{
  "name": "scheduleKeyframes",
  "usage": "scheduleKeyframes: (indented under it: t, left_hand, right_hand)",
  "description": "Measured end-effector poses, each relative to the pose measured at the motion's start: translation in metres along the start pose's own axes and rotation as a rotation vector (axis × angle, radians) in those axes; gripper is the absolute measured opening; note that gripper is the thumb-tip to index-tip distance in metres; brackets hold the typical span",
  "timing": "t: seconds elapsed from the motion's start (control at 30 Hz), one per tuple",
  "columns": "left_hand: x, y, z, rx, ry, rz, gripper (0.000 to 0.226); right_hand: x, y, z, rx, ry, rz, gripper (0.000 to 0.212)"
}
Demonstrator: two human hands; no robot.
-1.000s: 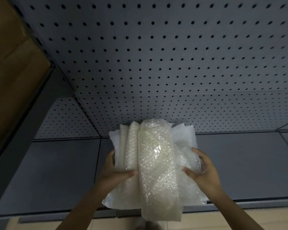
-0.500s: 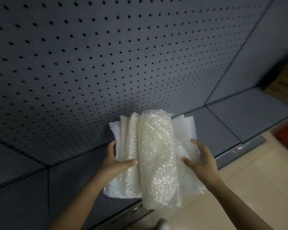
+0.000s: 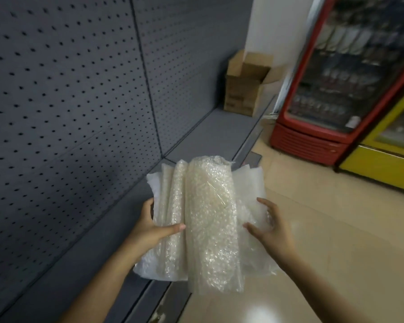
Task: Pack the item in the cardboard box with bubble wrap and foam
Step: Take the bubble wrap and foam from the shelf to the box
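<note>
- A bundle of bubble wrap point(image 3: 210, 220) and white foam sheets point(image 3: 250, 183) is held in front of the body, at the centre of the view, above the edge between shelf and floor.
- The left edge of the bundle is gripped by the left hand point(image 3: 152, 226), with the thumb laid across the front and the fingers hidden behind.
- The right side is supported by the right hand point(image 3: 269, 226), whose fingers are curled round the wrap and foam there.
- The hold on the bundle is unchanged from a second ago; only the view has been swung to the right, away from the pegboard wall point(image 3: 68, 101) at 9 o'clock.
- An open cardboard box point(image 3: 244, 89) has thereby been brought into sight at 1 o'clock, well apart from the hands, standing at the far end of the low grey shelf point(image 3: 219, 134).
- A red drinks cooler point(image 3: 350, 78) is seen at 2 o'clock, beyond the tiled floor.
- The packing material is judged to be on its way to that box; nothing has been packed yet, and the item itself cannot be identified.
</note>
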State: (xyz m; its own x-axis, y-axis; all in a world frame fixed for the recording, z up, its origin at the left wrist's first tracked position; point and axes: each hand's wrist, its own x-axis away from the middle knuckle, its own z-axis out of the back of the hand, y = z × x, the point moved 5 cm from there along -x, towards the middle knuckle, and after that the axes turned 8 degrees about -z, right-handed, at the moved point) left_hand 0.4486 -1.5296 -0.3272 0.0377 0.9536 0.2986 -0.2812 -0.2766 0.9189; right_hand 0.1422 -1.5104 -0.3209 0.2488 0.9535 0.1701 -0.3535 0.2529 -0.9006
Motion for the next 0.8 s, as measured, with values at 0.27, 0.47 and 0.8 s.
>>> scheduleKeyframes:
  t: [0.27,0.47,0.8]
  left_hand:
    - [-0.083,0.078,-0.148,-0.112,-0.329,-0.104,0.129]
    - [-0.150,0.119,-0.250,-0.146,-0.538,-0.160,0.119]
    - [-0.255,0.190,-0.359,-0.310,-0.663,-0.210,0.138]
  right_hand:
    - [-0.013,0.053,0.129,-0.048,0.309,-0.136,0.063]
    - [-0.049,0.085,0.196,-0.078,0.476,-0.231,0.063]
    - [-0.145,0.105,0.271,-0.120,0.620,-0.284,0.061]
